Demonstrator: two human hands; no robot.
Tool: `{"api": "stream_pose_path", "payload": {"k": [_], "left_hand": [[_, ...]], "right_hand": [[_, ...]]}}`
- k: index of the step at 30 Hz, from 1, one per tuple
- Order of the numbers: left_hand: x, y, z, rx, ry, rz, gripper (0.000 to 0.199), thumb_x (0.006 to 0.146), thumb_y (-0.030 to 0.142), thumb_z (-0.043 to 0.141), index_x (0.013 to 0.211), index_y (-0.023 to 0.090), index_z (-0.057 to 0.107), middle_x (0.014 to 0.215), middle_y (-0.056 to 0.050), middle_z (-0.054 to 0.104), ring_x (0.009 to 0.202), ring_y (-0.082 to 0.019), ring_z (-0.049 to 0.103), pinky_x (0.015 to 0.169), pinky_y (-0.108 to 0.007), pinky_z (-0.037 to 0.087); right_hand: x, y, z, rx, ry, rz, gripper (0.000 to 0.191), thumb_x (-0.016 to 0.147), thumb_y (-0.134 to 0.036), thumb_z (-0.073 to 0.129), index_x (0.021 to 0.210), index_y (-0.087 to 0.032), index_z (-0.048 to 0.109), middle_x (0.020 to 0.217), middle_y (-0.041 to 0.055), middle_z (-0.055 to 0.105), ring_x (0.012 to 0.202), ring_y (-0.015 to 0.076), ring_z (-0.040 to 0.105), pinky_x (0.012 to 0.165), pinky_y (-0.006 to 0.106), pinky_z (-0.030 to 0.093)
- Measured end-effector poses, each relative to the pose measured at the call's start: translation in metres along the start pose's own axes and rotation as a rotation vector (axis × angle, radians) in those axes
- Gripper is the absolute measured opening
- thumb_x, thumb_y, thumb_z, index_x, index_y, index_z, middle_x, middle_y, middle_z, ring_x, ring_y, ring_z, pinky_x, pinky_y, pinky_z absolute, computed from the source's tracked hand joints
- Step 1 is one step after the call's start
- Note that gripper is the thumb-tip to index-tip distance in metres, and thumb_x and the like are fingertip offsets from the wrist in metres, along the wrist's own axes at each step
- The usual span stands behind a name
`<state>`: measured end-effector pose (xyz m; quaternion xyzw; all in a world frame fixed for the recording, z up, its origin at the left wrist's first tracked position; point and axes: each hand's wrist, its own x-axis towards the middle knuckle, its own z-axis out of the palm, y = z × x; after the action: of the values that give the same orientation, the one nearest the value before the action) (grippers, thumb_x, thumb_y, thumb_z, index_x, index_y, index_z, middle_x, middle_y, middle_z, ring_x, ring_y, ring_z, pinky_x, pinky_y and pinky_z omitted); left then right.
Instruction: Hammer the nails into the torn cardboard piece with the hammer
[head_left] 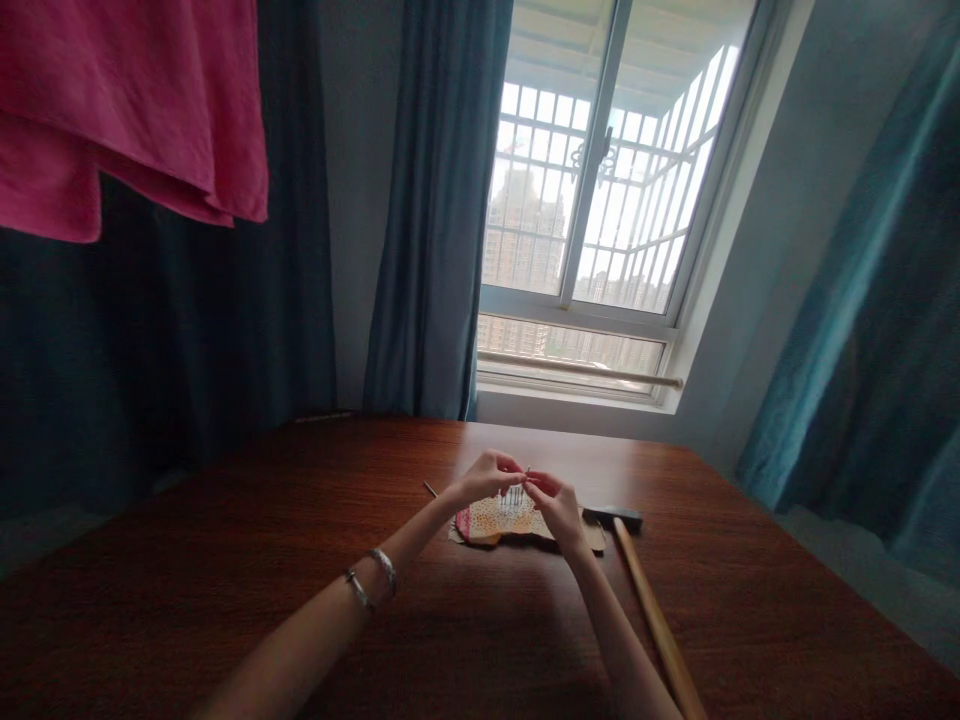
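My left hand (491, 475) and my right hand (555, 502) meet above a spotted, multicoloured mat (480, 522) on the table. The fingertips of both are pinched together, almost touching. A small thin nail-like piece (528, 470) pokes up at the right fingertips; whether the left fingers also grip it is hard to see. Below the hands, several thin upright nails (513, 495) stand on the mat, partly hidden by the fingers. To the right lies a hammer with a dark head (622, 518) and a long wooden handle (654, 610), close to my right forearm.
A thin dark rod (430, 489) lies at the mat's left edge. The brown wooden table (337, 480) reaches to the wall under a barred window (585, 200). Blue curtains (442, 220) hang behind it, and a pink cloth (150, 110) hangs at upper left.
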<state>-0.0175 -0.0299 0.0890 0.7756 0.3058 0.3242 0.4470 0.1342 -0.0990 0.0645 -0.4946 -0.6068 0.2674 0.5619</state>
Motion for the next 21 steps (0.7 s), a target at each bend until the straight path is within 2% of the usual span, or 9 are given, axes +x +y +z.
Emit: {"api": "stream_pose_path", "payload": {"k": [6,10,12,17,21], "left_hand": [[0.002,-0.007,0.009,0.006,0.060,0.025,0.038,0.070,0.046,0.059,0.078,0.010,0.067,0.053,-0.001,0.056,0.046,-0.009,0.048,0.043,-0.020,0.034],[0.009,-0.021,0.008,0.077,0.239,0.081,0.035,0.071,0.044,0.058,0.078,0.011,0.067,0.068,-0.005,0.063,0.061,-0.013,0.055,0.054,-0.022,0.042],[0.014,-0.035,0.008,0.056,0.301,0.055,0.036,0.072,0.044,0.055,0.080,0.011,0.066,0.071,-0.005,0.064,0.066,-0.015,0.057,0.057,-0.023,0.043],[0.020,-0.066,0.014,-0.081,0.307,-0.059,0.042,0.071,0.048,0.053,0.087,0.011,0.063,0.074,-0.006,0.063,0.069,-0.016,0.059,0.056,-0.024,0.045],[0.020,-0.073,0.019,-0.104,0.302,-0.065,0.042,0.069,0.047,0.056,0.090,0.011,0.062,0.076,-0.006,0.063,0.070,-0.016,0.059,0.058,-0.025,0.046]], "right_hand": [[0.002,0.008,-0.004,0.017,0.022,0.000,0.032,0.072,-0.039,0.059,0.090,-0.015,0.068,0.079,0.0081,0.072,0.072,0.0210,0.065,0.059,0.029,0.050],[0.009,0.027,-0.008,-0.045,0.075,0.014,0.027,0.071,-0.034,0.057,0.085,-0.014,0.068,0.078,0.0082,0.071,0.073,0.0207,0.065,0.064,0.030,0.050],[0.013,0.039,-0.007,-0.082,0.097,0.027,0.025,0.070,-0.032,0.056,0.083,-0.014,0.068,0.076,0.0080,0.071,0.071,0.0207,0.065,0.065,0.030,0.050],[0.020,0.061,-0.001,-0.168,0.099,0.049,0.018,0.068,-0.027,0.056,0.077,-0.017,0.067,0.072,0.0053,0.071,0.068,0.0197,0.066,0.067,0.031,0.051],[0.020,0.068,0.002,-0.222,0.079,0.065,0.018,0.069,-0.025,0.054,0.078,-0.018,0.067,0.072,0.0042,0.071,0.069,0.0190,0.066,0.067,0.030,0.051]]}}
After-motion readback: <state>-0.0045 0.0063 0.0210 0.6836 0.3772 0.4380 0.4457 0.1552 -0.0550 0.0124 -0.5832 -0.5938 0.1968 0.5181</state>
